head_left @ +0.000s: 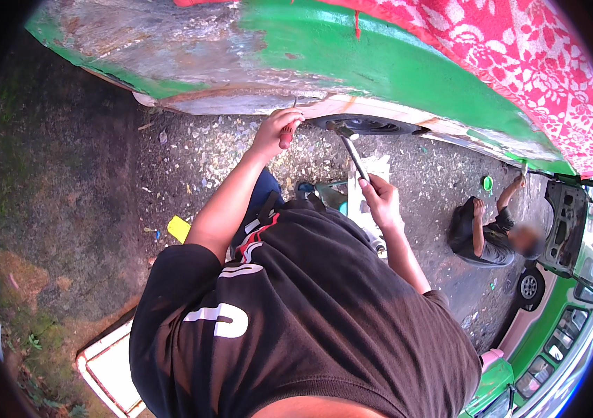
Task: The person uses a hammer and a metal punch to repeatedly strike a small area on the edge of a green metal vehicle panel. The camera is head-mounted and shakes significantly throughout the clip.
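My left hand (273, 131) grips a red-handled tool (286, 138), its thin metal tip upright beside the pale, rusty lower edge (241, 101) of a green vehicle body (324, 49) with patchy bare metal. My right hand (379, 202) is closed round the long handle of a hammer-like tool (356, 157), whose head is raised near a dark wheel (380, 126) under the body; I cannot tell whether it touches anything. A red and white floral cloth (519, 70) drapes over the vehicle's upper part.
At the right a co-worker (484, 237) crouches by the body, holding a brush near a green can (487, 183). Beyond stands another green vehicle (554, 320). Speckled ground (178, 153) lies below, with a yellow object (179, 228) and a white panel (112, 362) at the lower left.
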Available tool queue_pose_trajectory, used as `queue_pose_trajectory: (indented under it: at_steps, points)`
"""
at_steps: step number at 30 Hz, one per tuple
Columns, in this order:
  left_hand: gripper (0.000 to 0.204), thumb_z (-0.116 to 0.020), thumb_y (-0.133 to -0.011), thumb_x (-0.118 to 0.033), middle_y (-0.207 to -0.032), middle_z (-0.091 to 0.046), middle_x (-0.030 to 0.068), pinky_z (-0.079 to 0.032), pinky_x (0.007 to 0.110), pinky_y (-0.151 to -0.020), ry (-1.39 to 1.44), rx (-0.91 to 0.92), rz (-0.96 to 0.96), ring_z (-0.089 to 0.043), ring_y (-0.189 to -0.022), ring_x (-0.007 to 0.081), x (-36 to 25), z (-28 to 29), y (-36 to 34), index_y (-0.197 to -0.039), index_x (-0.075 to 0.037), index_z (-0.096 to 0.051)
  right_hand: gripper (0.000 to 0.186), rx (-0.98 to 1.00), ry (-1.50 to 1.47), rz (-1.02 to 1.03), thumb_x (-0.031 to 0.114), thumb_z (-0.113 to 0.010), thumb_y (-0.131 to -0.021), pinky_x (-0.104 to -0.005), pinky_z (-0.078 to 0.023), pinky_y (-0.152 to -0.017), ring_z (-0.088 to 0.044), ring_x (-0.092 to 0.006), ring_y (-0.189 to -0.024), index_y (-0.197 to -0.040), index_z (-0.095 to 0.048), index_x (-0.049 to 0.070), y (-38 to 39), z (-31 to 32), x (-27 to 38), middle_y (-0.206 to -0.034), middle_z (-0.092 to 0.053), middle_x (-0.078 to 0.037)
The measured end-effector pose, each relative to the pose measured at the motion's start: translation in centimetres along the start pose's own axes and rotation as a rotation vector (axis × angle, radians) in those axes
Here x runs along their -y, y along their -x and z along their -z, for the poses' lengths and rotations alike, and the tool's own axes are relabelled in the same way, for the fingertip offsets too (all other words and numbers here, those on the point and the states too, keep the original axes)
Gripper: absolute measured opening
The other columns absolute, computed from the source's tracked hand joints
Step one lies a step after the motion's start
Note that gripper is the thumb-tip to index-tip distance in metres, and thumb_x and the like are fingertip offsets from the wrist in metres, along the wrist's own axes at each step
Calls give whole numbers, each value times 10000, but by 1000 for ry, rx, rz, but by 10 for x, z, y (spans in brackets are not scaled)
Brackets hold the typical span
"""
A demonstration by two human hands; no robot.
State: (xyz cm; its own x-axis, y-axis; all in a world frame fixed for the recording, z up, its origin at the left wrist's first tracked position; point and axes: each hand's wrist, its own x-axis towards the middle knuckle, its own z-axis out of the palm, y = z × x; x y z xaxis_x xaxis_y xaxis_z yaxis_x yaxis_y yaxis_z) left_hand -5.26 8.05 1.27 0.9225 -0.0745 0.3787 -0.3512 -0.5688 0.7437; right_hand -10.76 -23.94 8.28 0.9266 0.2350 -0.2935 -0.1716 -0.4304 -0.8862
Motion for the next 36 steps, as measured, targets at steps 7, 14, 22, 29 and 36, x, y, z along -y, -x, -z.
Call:
queue_pose_trajectory:
  at_steps: [7,14,22,29,36]
  points:
    - [326,-618,-767,7,-1140,-681,88,-503,374,-921,23,-25,16,-629,-1077,294,-2,-5,-2,-1086,-51,-652,318,18,40,14,266,-670,-946,-288,-452,-635,-531,-93,-685,-1106,-691,-8,6,-1,13,-712,-625,-52]
    - [315,-630,-771,25,-1125,-686,95,-516,375,-890,-17,-44,24,-636,-1056,296,1,-10,-7,-1074,-55,-663,395,59,167,479,77,-595,-958,-357,-507,-643,-642,-200,-659,-1352,-595,104,20,-8,44,-831,-664,-133]
    - [252,-641,-804,-1,-1081,-692,128,-516,379,-886,30,-90,16,-654,-1016,316,12,-15,-10,-1052,-45,-657,440,100,239,476,37,-608,-942,-329,-486,-624,-609,-219,-638,-1375,-586,107,14,-21,48,-752,-620,-140]
    - [267,-638,-788,5,-978,-679,129,-518,365,-787,40,-21,84,-659,-901,282,6,-7,-23,-1050,-47,-660,459,91,310,399,57,-601,-955,-302,-475,-622,-583,-146,-639,-1408,-553,117,7,-26,55,-730,-625,-132]
    - [304,-666,-789,33,-1136,-696,128,-536,376,-921,44,10,59,-671,-1062,304,5,-4,1,-1080,-56,-672,383,-62,64,486,94,-572,-989,-291,-512,-734,-639,-108,-776,-1370,-575,56,15,-18,45,-903,-712,-160]
